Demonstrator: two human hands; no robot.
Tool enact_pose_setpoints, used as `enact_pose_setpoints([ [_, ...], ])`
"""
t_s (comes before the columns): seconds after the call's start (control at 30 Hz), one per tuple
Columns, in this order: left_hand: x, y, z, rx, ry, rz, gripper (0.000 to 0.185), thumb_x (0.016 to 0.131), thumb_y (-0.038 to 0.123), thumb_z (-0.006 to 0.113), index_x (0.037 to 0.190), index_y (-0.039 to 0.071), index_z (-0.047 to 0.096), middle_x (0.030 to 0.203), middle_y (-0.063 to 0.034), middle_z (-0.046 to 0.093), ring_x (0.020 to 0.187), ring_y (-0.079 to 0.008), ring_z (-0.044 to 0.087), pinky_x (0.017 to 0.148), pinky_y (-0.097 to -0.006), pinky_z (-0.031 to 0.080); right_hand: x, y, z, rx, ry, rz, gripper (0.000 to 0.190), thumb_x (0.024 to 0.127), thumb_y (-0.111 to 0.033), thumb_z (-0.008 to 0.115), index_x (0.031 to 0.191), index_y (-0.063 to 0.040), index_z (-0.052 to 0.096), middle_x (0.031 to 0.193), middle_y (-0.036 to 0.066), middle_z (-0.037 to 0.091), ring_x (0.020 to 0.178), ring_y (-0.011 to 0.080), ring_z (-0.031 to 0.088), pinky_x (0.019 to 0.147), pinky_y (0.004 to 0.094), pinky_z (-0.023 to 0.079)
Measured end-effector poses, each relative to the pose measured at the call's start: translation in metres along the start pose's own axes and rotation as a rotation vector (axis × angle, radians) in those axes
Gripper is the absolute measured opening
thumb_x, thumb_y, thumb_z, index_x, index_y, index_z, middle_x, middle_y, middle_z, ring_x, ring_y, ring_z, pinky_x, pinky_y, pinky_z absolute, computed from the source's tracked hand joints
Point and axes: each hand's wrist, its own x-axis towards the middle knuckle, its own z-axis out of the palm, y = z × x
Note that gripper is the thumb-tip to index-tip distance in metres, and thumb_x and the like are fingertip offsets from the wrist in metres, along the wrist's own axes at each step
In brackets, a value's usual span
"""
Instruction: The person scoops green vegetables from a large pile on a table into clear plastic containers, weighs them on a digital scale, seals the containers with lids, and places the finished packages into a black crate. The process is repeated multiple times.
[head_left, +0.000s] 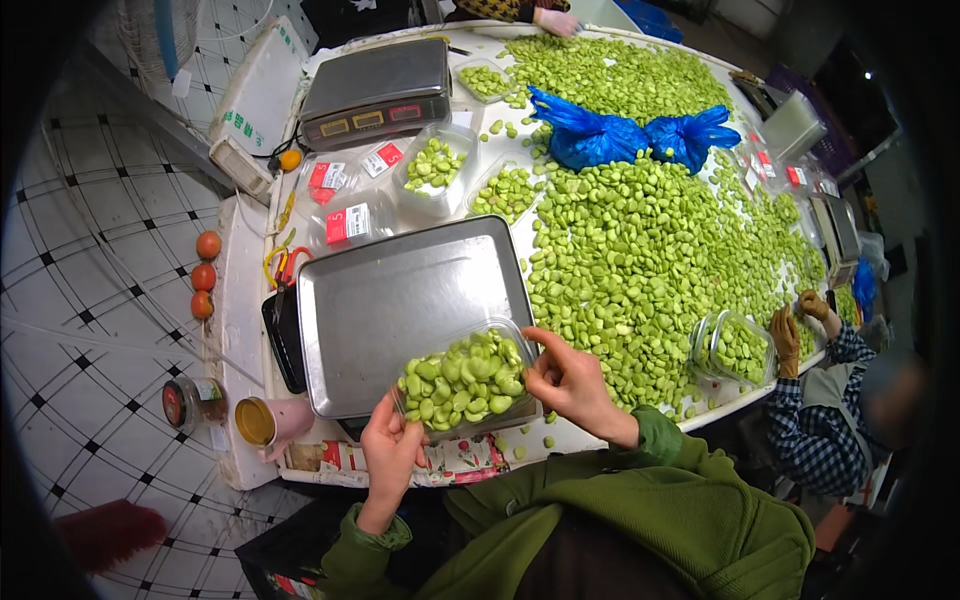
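Note:
My left hand (391, 448) and my right hand (574, 381) hold a clear plastic box of shelled broad beans (463, 379) between them, one at each end. The box is over the near edge of a metal weighing tray (405, 292). A large heap of green broad beans (630, 262) spreads over the white table right of the tray. Past the tray stand an open plastic box with some beans (435, 166) and another shallow one with beans (506, 191). Clear lids with red and white labels (347, 224) lie beside them.
Blue plastic bags (600, 135) rest on the heap. A digital scale (375, 90) stands at the far left. Scissors (283, 266), a pink mug (277, 424) and tomatoes (203, 277) are left. Filled boxes (739, 349) stand right, near a co-worker's gloved hands (786, 337). Another person's hand (556, 22) is across.

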Motion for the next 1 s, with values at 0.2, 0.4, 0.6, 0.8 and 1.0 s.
enact_pose_setpoints([
  [0.2,-0.002,0.012,0.008,-0.003,0.126,0.105,0.057,0.086,-0.01,0.047,0.142,-0.008,0.036,0.073,-0.0039,0.057,0.05,-0.0051,0.049,0.042,-0.0185,0.04,0.003,-0.008,0.001,0.068,0.044,-0.049,0.051,0.084,-0.009,0.066,0.132,-0.005,0.051,0.065,0.001,0.056,0.053,0.0071,0.053,0.051,0.0229,0.045],
  [0.4,0.005,0.001,-0.001,0.043,0.08,0.046,0.06,0.086,-0.012,0.048,0.143,-0.007,0.033,0.08,-0.0052,0.06,0.05,-0.0056,0.051,0.044,-0.019,0.043,0.006,0.006,0.006,0.028,0.011,-0.011,0.051,0.083,-0.005,0.066,0.132,-0.006,0.05,0.066,0.0,0.057,0.053,0.0059,0.053,0.05,0.023,0.044],
  [0.6,0.007,0.008,0.002,0.043,0.097,0.089,0.058,0.087,-0.007,0.048,0.143,-0.007,0.035,0.071,-0.0055,0.058,0.046,-0.0061,0.047,0.04,-0.0195,0.039,0.012,0.008,0.005,0.076,0.014,0.003,0.049,0.083,-0.007,0.066,0.13,-0.005,0.052,0.065,0.001,0.057,0.054,0.0055,0.053,0.051,0.0223,0.044],
  [0.8,0.0,0.023,0.002,0.126,0.117,0.202,0.059,0.087,-0.008,0.049,0.144,-0.006,0.033,0.074,-0.0048,0.057,0.047,-0.006,0.048,0.043,-0.0198,0.041,0.016,-0.008,0.004,0.113,0.063,-0.039,0.049,0.083,-0.003,0.065,0.13,-0.005,0.052,0.066,-0.001,0.055,0.055,0.0033,0.049,0.051,0.0206,0.042],
  [1.0,0.012,0.0,-0.006,0.029,0.073,0.089,0.057,0.087,-0.012,0.051,0.141,-0.008,0.036,0.075,-0.0032,0.053,0.052,-0.0062,0.052,0.047,-0.0202,0.046,0.015,0.011,0.009,0.067,0.024,-0.032,0.05,0.083,-0.003,0.065,0.131,-0.005,0.051,0.067,-0.001,0.056,0.055,0.0028,0.049,0.051,0.0197,0.041],
])
